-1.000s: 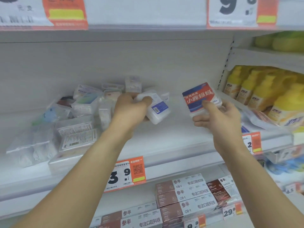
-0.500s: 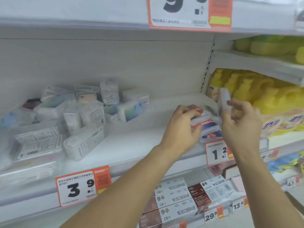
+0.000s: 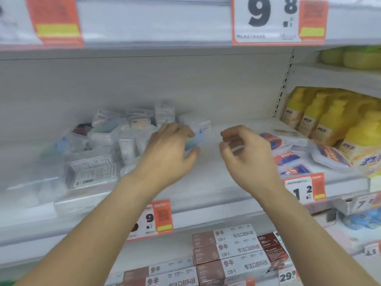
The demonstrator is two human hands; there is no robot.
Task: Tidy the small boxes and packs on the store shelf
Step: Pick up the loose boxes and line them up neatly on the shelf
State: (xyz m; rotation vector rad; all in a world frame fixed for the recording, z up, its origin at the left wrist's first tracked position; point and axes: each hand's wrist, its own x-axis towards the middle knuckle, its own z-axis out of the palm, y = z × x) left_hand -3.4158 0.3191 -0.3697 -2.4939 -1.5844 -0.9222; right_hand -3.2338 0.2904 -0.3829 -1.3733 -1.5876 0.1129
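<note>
On the middle shelf [image 3: 206,182] of a store aisle, a person's tidying looks partly done: red-and-blue packs [image 3: 286,157] lie in a rough row at the right, just beside the yellow bottles [image 3: 329,124], while a jumble of clear small boxes [image 3: 123,137] at the left awaits sorting. The left hand [image 3: 171,149] reaches in with fingers spread, touching a pale box [image 3: 198,131] at the heap's right edge; whether it grips is unclear. The right hand [image 3: 245,153] hovers loosely curled over the bare middle of the shelf, apparently holding nothing, between heap and packs.
</note>
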